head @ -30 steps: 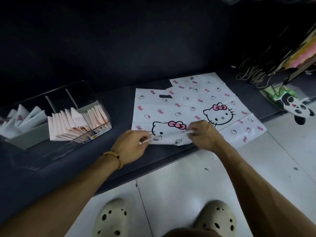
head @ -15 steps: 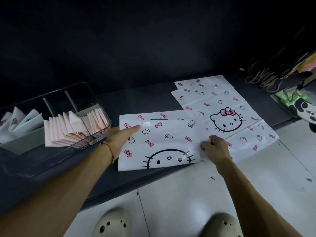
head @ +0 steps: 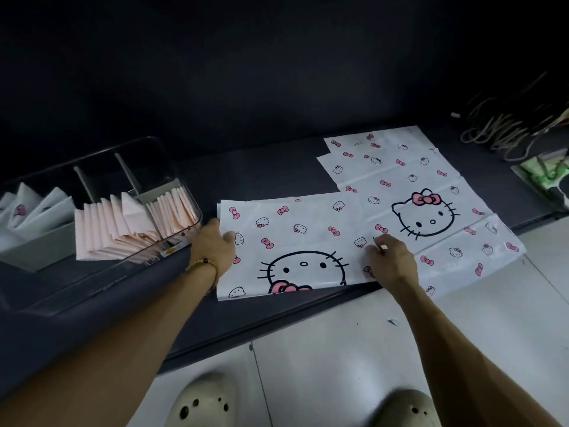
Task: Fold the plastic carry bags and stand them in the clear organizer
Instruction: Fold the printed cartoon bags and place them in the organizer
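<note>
A white plastic carry bag (head: 295,241) printed with pink bows and a cat face lies folded in half on the dark counter (head: 261,177), the face upside down toward me. My left hand (head: 215,245) holds its left edge, thumb on top. My right hand (head: 389,260) pinches the right edge with curled fingers. More flat bags of the same print (head: 409,180) lie spread to the right, partly under the folded one. The clear organizer (head: 172,167) stands at the left with folded pink and white bags upright in its compartments.
The counter's front edge runs diagonally just below the bags, with white floor tiles (head: 338,349) and my two pale clogs beneath. Cord-handled bags (head: 508,131) and a green packet (head: 545,174) sit at the far right. A dark wall backs the counter.
The top bag was lifted off the stack, folded over and slid left toward the organizer. Both hands moved out to its side edges, and the fold now lies flatter.
</note>
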### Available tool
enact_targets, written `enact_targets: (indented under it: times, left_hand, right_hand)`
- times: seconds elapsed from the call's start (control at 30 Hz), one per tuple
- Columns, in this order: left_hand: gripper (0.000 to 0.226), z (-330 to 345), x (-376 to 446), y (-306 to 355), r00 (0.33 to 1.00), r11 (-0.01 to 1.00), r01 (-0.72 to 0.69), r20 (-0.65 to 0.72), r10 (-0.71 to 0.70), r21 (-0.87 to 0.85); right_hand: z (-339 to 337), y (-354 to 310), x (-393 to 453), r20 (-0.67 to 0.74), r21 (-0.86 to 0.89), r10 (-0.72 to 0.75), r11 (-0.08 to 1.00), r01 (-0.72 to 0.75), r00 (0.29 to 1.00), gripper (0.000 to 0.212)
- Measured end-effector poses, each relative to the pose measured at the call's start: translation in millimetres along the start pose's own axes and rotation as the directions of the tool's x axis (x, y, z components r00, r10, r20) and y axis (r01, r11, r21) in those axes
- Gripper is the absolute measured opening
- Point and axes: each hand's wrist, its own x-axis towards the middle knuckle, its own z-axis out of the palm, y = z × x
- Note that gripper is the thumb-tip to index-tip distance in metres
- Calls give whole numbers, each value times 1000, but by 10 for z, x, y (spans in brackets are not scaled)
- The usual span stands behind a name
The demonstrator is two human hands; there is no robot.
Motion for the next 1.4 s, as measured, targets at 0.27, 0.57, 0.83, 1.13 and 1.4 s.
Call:
enact_targets:
  times: [0.27, 0.57, 0.83, 1.13, 1.4]
  left_hand:
    - [52, 109, -534, 34, 893, 723, -349, -23, 450, 596]
    - [65, 426, -664, -231, 829, 577, -551, 313, 464, 603]
    - [63, 347, -615, -103, 739, 460, -636, 317, 594, 619]
    - [65, 429, -555, -186, 783, 525, -609, 345, 518, 594]
    - [70, 458, -515, -215, 768, 508, -628, 362, 528, 590]
  right_hand:
    - [28, -40, 64, 12, -166, -79, 983, 80, 997, 23]
    - [49, 25, -12, -1, -187, -47, 981, 46, 999, 20]
    - [85, 22, -16, -4, -183, -41, 982, 39, 999, 27]
    - [75, -9, -51, -44, -215, 47, 975, -55, 998, 26]
    - [864, -603, -720, 179, -224, -663, 692, 686, 727, 49]
